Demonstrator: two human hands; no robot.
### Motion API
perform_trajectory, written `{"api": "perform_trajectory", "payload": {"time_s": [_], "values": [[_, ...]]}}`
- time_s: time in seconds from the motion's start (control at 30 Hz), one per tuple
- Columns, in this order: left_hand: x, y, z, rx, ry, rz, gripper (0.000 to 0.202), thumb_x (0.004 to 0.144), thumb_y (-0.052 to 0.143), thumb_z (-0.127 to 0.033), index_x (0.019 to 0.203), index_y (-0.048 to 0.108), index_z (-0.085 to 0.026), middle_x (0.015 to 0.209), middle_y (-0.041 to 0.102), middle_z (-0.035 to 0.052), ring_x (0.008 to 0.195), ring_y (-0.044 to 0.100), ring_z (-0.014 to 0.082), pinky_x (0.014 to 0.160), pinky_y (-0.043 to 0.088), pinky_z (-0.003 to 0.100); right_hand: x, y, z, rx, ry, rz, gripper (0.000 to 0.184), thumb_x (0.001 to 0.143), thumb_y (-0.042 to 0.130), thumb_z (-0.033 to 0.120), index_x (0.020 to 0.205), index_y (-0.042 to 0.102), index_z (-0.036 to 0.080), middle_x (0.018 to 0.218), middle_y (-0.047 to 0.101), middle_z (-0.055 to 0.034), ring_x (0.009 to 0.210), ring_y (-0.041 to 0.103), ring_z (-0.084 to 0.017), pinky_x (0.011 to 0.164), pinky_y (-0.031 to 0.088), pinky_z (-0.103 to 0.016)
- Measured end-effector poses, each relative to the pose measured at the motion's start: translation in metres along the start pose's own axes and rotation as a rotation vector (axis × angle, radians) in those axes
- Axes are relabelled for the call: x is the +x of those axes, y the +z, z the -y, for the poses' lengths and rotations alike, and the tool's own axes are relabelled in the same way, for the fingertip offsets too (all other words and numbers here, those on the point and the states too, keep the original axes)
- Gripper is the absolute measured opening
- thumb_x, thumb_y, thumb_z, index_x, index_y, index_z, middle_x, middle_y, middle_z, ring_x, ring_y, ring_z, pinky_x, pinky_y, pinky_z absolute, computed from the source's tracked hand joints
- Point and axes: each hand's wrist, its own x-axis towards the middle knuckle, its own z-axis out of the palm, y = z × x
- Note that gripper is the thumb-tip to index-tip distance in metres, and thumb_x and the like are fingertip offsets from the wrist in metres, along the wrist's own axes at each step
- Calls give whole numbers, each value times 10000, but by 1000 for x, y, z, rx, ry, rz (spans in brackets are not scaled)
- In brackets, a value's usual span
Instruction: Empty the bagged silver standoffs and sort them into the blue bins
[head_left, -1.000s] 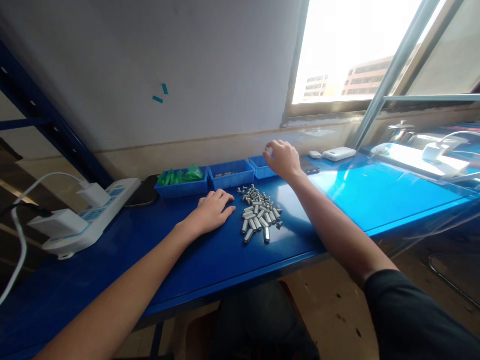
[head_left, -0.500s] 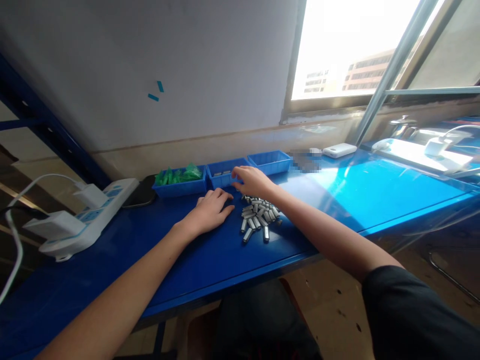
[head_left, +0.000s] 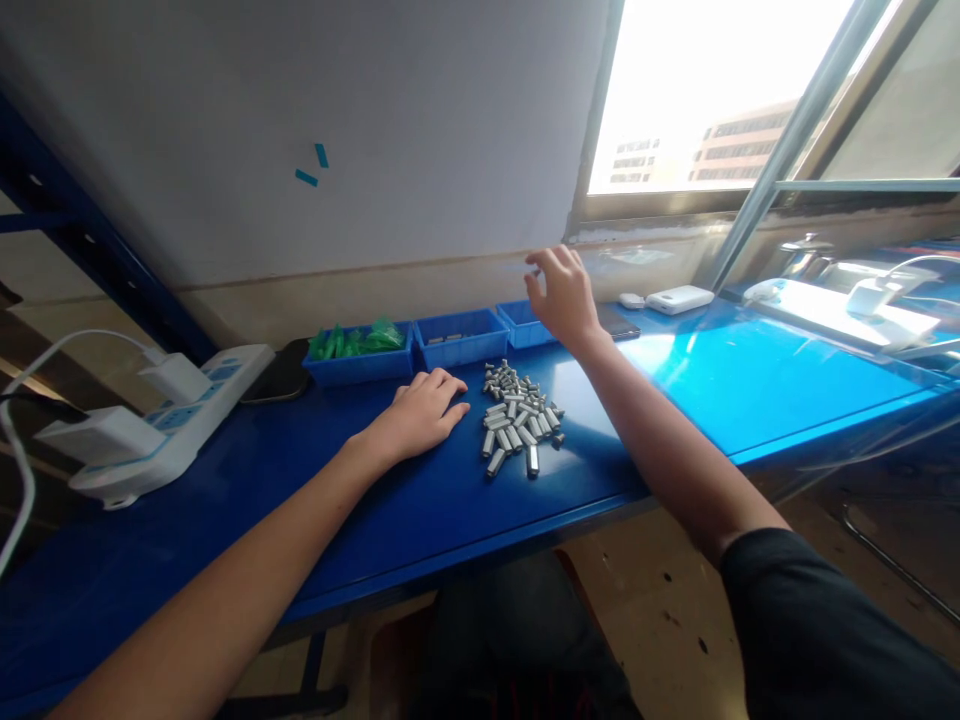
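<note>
My left hand (head_left: 425, 412) lies on the blue table with its fingers apart and holds nothing, just left of a pile of metal pieces. That pile has hex standoffs (head_left: 514, 437) at the near side and small screws (head_left: 504, 380) at the far side. My right hand (head_left: 562, 292) is raised over the right blue bin (head_left: 519, 326), its fingers bent and the thumb apart from the index finger. I see nothing held there, though a tiny piece could be hidden. The middle blue bin (head_left: 480, 350) has a few metal pieces inside.
Green plastic bags (head_left: 356, 341) fill the left blue bin (head_left: 360, 372). A phone (head_left: 279, 375) and a white power strip (head_left: 180, 425) with plugs lie at the left. Behind my right hand are a dark flat object (head_left: 621, 328) and a white power bank (head_left: 679, 299).
My right hand has risen and moved right, from beside the middle bin and the far end of the pile to above the right bin. My left hand has stayed in place.
</note>
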Motion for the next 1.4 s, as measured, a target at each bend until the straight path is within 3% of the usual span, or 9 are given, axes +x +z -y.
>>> {"api": "perform_trajectory", "payload": {"time_s": [0.13, 0.23, 0.53, 0.63, 0.83, 0.9, 1.03, 1.17, 1.4], "values": [[0, 0, 1, -9, 0, 1, 383, 917, 352, -457, 1187, 532, -253, 1229, 520, 78, 1129, 472, 265, 921, 420, 424, -12, 12, -6, -93, -17, 440, 220, 831, 532, 261, 944, 682, 147, 903, 673, -98, 885, 612, -234, 813, 462, -341], [0, 0, 0, 9, 2, 3, 380, 915, 358, -456, 1185, 529, -251, 1226, 520, 76, 1130, 471, 269, 913, 423, 427, -20, 18, 11, -61, -116, 622, 217, 818, 547, 284, 941, 702, 193, 905, 699, -73, 859, 638, -224, 760, 462, -297], [-1, 0, 0, 13, 11, 14, 404, 917, 342, -465, 1205, 528, -251, 1239, 516, 79, 1124, 470, 271, 924, 417, 428, -28, 36, 13, -142, -132, 788, 213, 736, 559, 124, 855, 729, 174, 897, 712, -121, 876, 655, -268, 728, 467, -306], [-1, 0, 0, 12, 10, 8, 409, 916, 341, -461, 1212, 525, -248, 1239, 518, 83, 1123, 471, 272, 923, 419, 431, -24, 25, 18, -75, -141, 692, 170, 770, 561, 169, 844, 715, 173, 863, 701, -93, 832, 648, -229, 731, 460, -291], [-2, -2, -2, 8, 1, 24, 409, 914, 345, -451, 1216, 525, -242, 1254, 510, 87, 1135, 470, 287, 919, 423, 448, -4, -22, 21, 68, -83, -72, 340, 966, 316, 275, 1136, 594, 181, 958, 637, -69, 935, 595, -173, 852, 444, -329], [-3, -3, -3, 9, 1, 28, 412, 915, 342, -453, 1219, 520, -240, 1261, 506, 87, 1143, 464, 288, 921, 421, 454, 0, -24, 10, -16, 54, -150, 354, 967, 309, 291, 1175, 571, 174, 969, 638, -93, 980, 587, -212, 865, 444, -378], [-2, -3, -2, 9, 3, 28, 411, 921, 331, -455, 1218, 514, -238, 1254, 507, 86, 1142, 462, 284, 911, 426, 456, -8, -3, -2, -192, 219, 266, 294, 882, 491, 362, 1054, 642, 178, 960, 673, -126, 947, 615, -281, 805, 475, -401], [-1, -3, -1, 23, 6, 26, 414, 921, 334, -465, 1213, 520, -239, 1230, 511, 86, 1142, 464, 285, 918, 423, 458, -24, 23, 24, -150, 58, 654, 282, 818, 563, 418, 988, 680, 227, 991, 692, -103, 936, 635, -296, 746, 490, -372], [-1, -2, -1, 36, 14, 21, 422, 922, 338, -451, 1217, 528, -216, 1209, 520, 96, 1123, 477, 296, 899, 435, 473, -37, 39, 55, -48, -99, 785, 181, 789, 537, 162, 889, 688, 154, 932, 695, -121, 858, 643, -225, 707, 452, -274]]}}
